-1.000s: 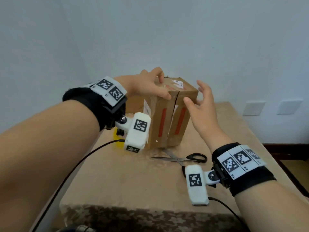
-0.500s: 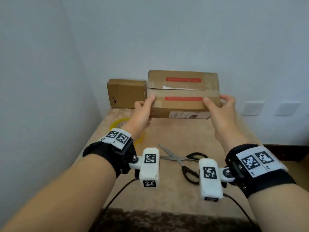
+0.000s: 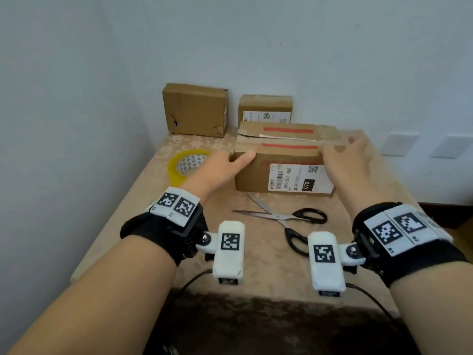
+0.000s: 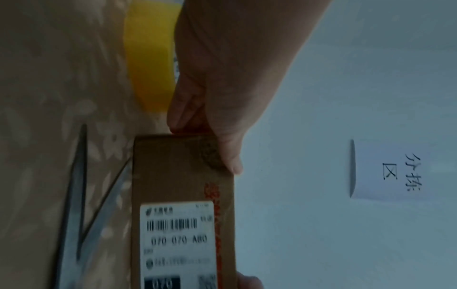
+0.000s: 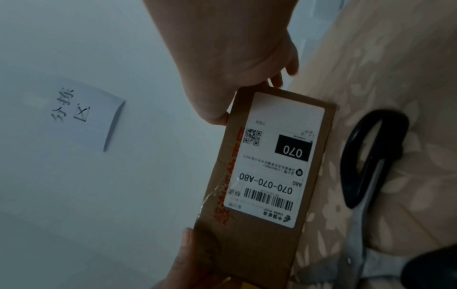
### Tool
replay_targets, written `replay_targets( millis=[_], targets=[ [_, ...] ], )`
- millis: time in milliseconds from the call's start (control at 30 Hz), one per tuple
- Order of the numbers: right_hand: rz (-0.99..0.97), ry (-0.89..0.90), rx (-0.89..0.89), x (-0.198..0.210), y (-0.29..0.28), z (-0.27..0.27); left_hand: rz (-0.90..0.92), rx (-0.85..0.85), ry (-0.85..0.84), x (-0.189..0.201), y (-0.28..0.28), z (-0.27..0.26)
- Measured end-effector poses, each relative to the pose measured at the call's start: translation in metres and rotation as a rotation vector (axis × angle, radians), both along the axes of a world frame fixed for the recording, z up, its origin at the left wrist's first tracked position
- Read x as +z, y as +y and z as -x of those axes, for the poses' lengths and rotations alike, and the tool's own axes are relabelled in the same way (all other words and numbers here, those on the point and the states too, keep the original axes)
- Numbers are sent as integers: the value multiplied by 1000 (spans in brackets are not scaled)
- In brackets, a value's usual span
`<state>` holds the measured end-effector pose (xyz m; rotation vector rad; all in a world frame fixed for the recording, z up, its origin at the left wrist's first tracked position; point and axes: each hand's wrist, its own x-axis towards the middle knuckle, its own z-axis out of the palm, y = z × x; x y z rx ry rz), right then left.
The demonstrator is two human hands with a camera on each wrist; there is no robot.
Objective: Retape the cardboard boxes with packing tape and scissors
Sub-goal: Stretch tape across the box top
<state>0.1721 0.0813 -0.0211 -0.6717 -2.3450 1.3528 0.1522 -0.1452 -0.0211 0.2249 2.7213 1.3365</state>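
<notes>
The box has come down from the air and now sits on the bench in the middle of the frame, long side running left to right. The left hand holds its left end and the right hand its right end, fingers bent round the corners. Its top flaps gape. The tape roll lies left, nearer the left hand; the scissors lie just below.

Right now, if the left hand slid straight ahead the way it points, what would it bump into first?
The left hand already holds the labelled cardboard box by its end, so that box is first. Beyond it, probably the smaller labelled box, though depth is unclear.
</notes>
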Motion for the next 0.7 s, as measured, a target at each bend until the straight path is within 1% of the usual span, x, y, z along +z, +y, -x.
replay_targets(
  millis=[67, 133, 200, 267, 300, 367, 400, 433, 467, 533, 600, 633, 667, 700],
  targets=[
    [-176, 72, 5, 8, -6, -1, 155, 5, 128, -1, -11, 8],
    [-280, 144, 84, 15, -15, 0, 344, 31, 196, -6, -24, 21],
    [-389, 146, 181, 17, -26, 0, 572, 33, 163, -16, -36, 29],
    [-544, 130, 242, 15, -40, 0, 732, 18, 141, -28, -43, 30],
    [-606, 134, 268, 15, -47, 0, 752, 16, 152, -31, -44, 29],
    [-608, 163, 341, 16, -60, 0, 706, 32, 181, -31, -45, 26],
    [-582, 177, 373, 16, -65, 0, 648, 57, 207, -27, -45, 24],
    [-556, 183, 392, 17, -70, 1, 548, 96, 224, -21, -47, 23],
    [-544, 191, 397, 18, -73, 2, 408, 144, 246, -14, -50, 22],
    [-575, 216, 378, 22, -79, 1, 44, 240, 261, 6, -55, 16],
    [-588, 230, 396, 32, -84, -1, -296, 253, 281, 26, -54, 6],
    [-530, 238, 448, 38, -85, -3, -443, 239, 296, 36, -51, 0],
    [-429, 247, 522, 44, -87, -6, -559, 222, 313, 45, -47, -6],
    [-316, 255, 595, 50, -89, -8, -641, 207, 322, 53, -43, -9]
  ],
)
